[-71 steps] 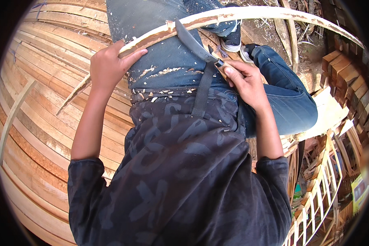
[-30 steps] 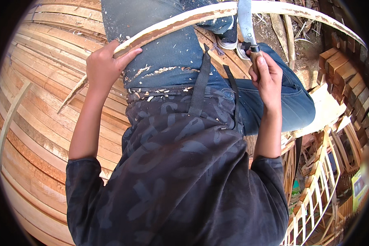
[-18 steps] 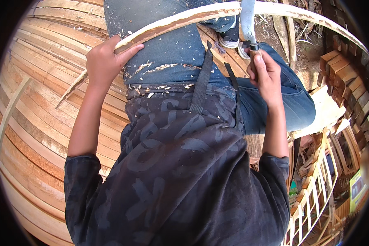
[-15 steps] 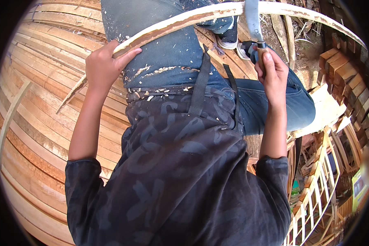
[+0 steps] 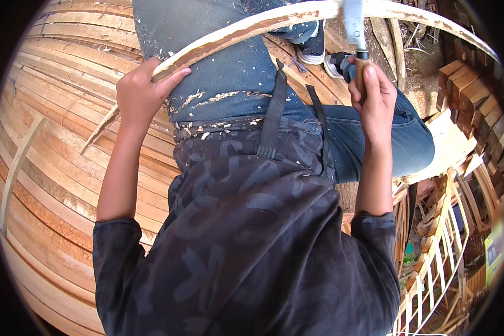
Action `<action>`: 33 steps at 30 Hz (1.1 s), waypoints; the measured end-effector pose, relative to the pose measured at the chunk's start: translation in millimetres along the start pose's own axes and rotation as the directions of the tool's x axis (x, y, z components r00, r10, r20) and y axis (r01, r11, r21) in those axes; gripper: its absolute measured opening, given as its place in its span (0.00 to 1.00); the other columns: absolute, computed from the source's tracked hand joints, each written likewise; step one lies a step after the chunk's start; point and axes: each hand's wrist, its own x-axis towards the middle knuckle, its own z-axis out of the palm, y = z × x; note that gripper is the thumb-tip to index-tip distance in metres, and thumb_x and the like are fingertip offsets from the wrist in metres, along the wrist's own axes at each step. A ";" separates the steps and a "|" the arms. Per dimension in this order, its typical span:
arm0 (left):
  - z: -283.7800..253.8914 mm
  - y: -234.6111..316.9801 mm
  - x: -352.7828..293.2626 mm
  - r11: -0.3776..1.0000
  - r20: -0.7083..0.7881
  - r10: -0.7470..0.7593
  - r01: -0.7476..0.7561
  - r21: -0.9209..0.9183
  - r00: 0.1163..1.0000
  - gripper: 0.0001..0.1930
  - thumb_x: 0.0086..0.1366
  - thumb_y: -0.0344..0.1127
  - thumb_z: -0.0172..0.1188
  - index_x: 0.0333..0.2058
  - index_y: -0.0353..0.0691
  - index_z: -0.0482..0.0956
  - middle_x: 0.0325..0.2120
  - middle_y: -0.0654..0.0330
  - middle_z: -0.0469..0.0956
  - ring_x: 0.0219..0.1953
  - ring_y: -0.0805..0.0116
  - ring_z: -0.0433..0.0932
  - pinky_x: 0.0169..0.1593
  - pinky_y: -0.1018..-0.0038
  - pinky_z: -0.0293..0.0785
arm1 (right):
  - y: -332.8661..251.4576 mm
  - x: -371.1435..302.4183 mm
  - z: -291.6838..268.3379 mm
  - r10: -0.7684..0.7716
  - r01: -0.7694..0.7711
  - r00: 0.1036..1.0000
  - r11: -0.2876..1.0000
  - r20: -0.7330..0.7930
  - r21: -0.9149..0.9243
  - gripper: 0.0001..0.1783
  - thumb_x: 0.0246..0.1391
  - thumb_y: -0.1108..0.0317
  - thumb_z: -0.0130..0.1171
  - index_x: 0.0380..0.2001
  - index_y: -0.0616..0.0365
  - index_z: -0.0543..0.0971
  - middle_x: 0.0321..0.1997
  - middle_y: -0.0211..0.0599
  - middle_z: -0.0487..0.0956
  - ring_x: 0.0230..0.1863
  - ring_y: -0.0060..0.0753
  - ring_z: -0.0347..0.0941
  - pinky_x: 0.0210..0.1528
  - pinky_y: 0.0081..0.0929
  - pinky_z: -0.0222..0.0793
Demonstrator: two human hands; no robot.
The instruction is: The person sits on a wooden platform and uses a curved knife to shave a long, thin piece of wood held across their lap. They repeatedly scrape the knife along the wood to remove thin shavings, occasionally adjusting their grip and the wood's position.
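A long, pale wooden strip [image 5: 246, 28] with brown bark patches lies across my thighs and reaches to the far right. My left hand [image 5: 143, 89] is closed round it near its left end, thumb along the near side. Beyond that hand its narrow tip shows over the planks. In my right hand [image 5: 375, 92] is a knife [image 5: 354, 28], held by its brown wooden handle with a dark collar. The broad metal blade points away from me and crosses the strip at the top of the view. Whether its edge is cutting in cannot be made out.
Wood shavings [image 5: 218, 96] dot my jeans and shirt hem. Long planks [image 5: 56, 185] spread out on the left. Stacked wood blocks [image 5: 467, 89] stand at the far right, above a pale slatted frame [image 5: 431, 274]. A shoe [image 5: 311, 49] shows near the top.
My right hand and the knife have shifted slightly right along the strip. My left hand keeps its hold in nearly the same place.
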 end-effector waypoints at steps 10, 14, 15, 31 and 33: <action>-2.6 5.2 2.9 0.999 0.045 -0.028 0.027 0.021 0.999 0.27 0.47 0.55 0.71 0.29 0.32 0.81 0.14 0.52 0.75 0.15 0.61 0.74 0.21 0.71 0.69 | 14.4 5.3 -1.7 -0.017 0.038 0.994 0.980 -0.106 0.198 0.18 0.66 0.59 0.46 0.45 0.63 0.75 0.16 0.22 0.64 0.16 0.10 0.55 0.17 0.12 0.50; 1.0 3.4 -1.1 0.997 -0.064 -0.002 -0.003 -0.073 0.998 0.25 0.48 0.55 0.71 0.25 0.34 0.79 0.12 0.53 0.72 0.14 0.60 0.72 0.20 0.70 0.67 | 9.4 -11.9 9.9 0.055 -0.027 0.989 0.979 0.139 -0.202 0.17 0.66 0.60 0.47 0.44 0.64 0.76 0.17 0.21 0.63 0.16 0.10 0.54 0.17 0.13 0.48; 1.0 3.5 -0.6 0.998 -0.055 -0.003 0.000 -0.057 0.999 0.25 0.47 0.55 0.71 0.25 0.34 0.79 0.12 0.54 0.73 0.14 0.60 0.72 0.20 0.70 0.67 | 9.4 -2.6 1.4 0.011 -0.007 0.997 0.998 0.071 -0.060 0.17 0.66 0.60 0.46 0.43 0.63 0.76 0.17 0.22 0.64 0.16 0.10 0.54 0.17 0.12 0.47; -3.7 7.8 0.3 0.997 0.033 -0.080 0.080 -0.008 0.996 0.27 0.47 0.55 0.70 0.29 0.31 0.81 0.15 0.52 0.76 0.16 0.60 0.75 0.22 0.70 0.69 | 16.6 13.9 -3.1 -0.087 0.115 0.989 0.958 -0.118 0.262 0.17 0.66 0.60 0.46 0.44 0.64 0.75 0.17 0.24 0.65 0.16 0.10 0.55 0.17 0.12 0.48; -5.5 6.3 1.4 0.998 0.037 -0.070 0.070 -0.002 0.997 0.27 0.47 0.55 0.71 0.29 0.31 0.81 0.15 0.51 0.76 0.16 0.60 0.75 0.22 0.70 0.69 | 15.9 6.8 1.9 -0.065 0.097 0.984 0.976 0.167 -0.195 0.17 0.65 0.59 0.48 0.43 0.63 0.77 0.17 0.23 0.66 0.17 0.09 0.57 0.18 0.12 0.51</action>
